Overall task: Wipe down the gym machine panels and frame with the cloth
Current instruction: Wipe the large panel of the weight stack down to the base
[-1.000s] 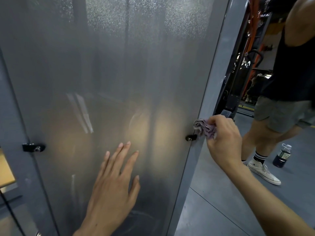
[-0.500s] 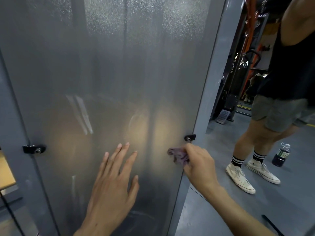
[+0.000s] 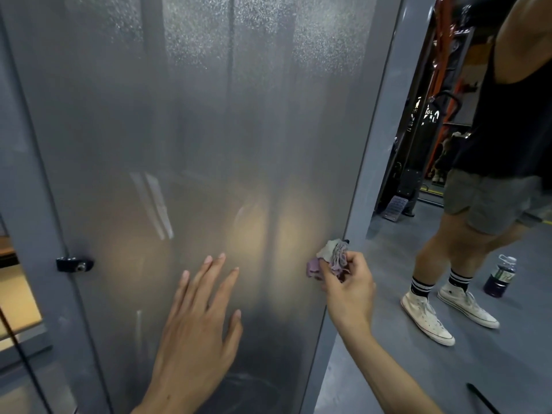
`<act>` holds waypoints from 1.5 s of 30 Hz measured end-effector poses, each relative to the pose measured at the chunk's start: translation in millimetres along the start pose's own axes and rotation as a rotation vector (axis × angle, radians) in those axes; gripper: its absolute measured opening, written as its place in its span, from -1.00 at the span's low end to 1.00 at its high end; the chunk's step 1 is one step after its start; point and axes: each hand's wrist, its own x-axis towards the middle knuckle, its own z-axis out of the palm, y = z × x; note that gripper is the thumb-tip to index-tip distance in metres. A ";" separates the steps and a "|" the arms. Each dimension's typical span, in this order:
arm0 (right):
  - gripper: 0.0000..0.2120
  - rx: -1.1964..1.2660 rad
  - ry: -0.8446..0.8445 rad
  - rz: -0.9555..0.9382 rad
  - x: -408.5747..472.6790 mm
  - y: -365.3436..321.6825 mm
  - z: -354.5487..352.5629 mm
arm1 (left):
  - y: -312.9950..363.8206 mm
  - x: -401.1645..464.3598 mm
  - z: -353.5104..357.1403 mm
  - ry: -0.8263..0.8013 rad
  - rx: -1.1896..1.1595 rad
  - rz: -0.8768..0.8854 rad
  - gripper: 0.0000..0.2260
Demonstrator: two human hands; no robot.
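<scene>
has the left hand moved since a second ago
No. The left hand stays flat on the panel, same spot relative to the black clip.

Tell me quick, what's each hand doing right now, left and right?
Left hand: open, fingers straight and spread, flat on the frosted panel.
Right hand: closed, holding the bunched cloth at the panel's right edge.

To your right you see a grey floor (image 3: 418, 369). A person (image 3: 507, 144) in white shoes (image 3: 427, 321) stands there, with a dark bottle (image 3: 500, 277) just beside their feet. Behind them stands an orange and black rack (image 3: 439, 85).
</scene>
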 end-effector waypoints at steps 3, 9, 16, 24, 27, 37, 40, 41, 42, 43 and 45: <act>-0.74 -0.089 -0.046 -0.133 7.7 -17.0 -24.1 | -3.5 -0.1 -2.2 0.016 -0.012 -0.012 -0.45; -0.80 -0.222 0.047 -0.476 72.3 -87.5 -54.8 | -3.1 -4.1 -2.2 0.028 -0.007 0.005 -0.47; -0.76 -0.702 0.042 -1.018 108.8 -103.5 -30.5 | -11.1 -5.2 -8.1 0.048 -0.003 -0.007 -0.47; -0.84 -0.915 -0.323 -1.309 73.4 -36.3 -35.6 | -10.8 -6.1 -9.6 0.046 0.004 -0.017 -0.47; -0.86 -0.843 -0.160 -1.264 105.0 -79.9 -38.5 | -10.1 -5.5 -6.6 0.050 0.005 -0.003 -0.48; -0.92 -0.872 -0.356 -1.314 62.0 -26.8 -22.1 | -15.3 -7.8 1.4 0.034 0.054 -0.007 -0.46; -0.89 -0.850 -0.329 -1.339 81.0 -57.4 -21.7 | -14.9 -7.5 3.2 0.041 0.061 -0.006 -0.46; -0.91 -0.817 -0.263 -1.324 88.9 -75.2 -20.5 | -15.1 -7.4 4.0 0.046 0.065 -0.004 -0.46; -0.86 -0.779 -0.186 -1.291 96.8 -93.0 -20.0 | -15.3 -7.1 4.6 0.051 0.069 -0.003 -0.46; -0.83 -0.739 -0.116 -1.248 104.2 -107.3 -18.8 | -15.7 -6.9 5.2 0.055 0.073 -0.001 -0.45; -0.78 -0.676 -0.027 -1.179 108.6 -119.2 -14.9 | -16.3 -6.7 6.4 0.063 0.080 0.007 -0.45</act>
